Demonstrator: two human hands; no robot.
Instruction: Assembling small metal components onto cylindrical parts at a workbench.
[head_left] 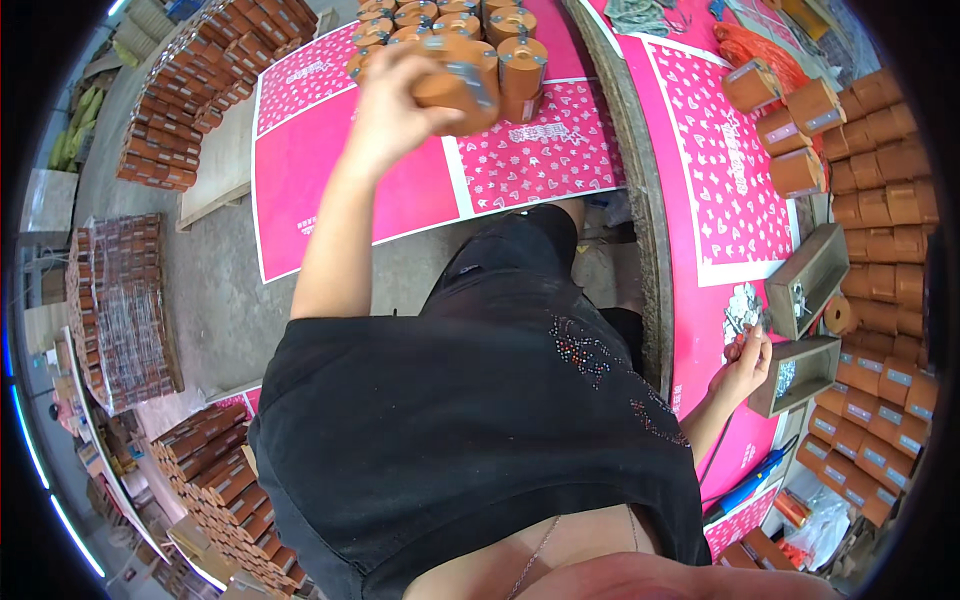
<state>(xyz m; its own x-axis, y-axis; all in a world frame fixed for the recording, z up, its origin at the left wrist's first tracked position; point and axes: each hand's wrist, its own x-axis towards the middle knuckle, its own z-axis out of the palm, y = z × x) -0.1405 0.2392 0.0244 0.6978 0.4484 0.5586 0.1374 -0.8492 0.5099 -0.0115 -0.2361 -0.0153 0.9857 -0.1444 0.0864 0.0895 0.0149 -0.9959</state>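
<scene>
At the far middle, my left hand (390,115) grips an orange-brown cylinder (450,85) with a metal piece on its end; motion blurs it slightly. It is held in front of several similar upright cylinders (522,65) grouped on the pink-covered table. Over on the right, my right hand (745,372) has its fingers pinched together beside a pile of small silvery metal parts (742,308). What sits between those fingertips is too small to make out.
Two wooden trays (815,270) with small hardware stand beyond my right hand. A blue hand tool (750,485) with a cable lies nearer me. Stacked orange-brown blocks (880,270) line the right; more stacks (210,80) fill the left. A raised edge (640,190) separates the pink surfaces.
</scene>
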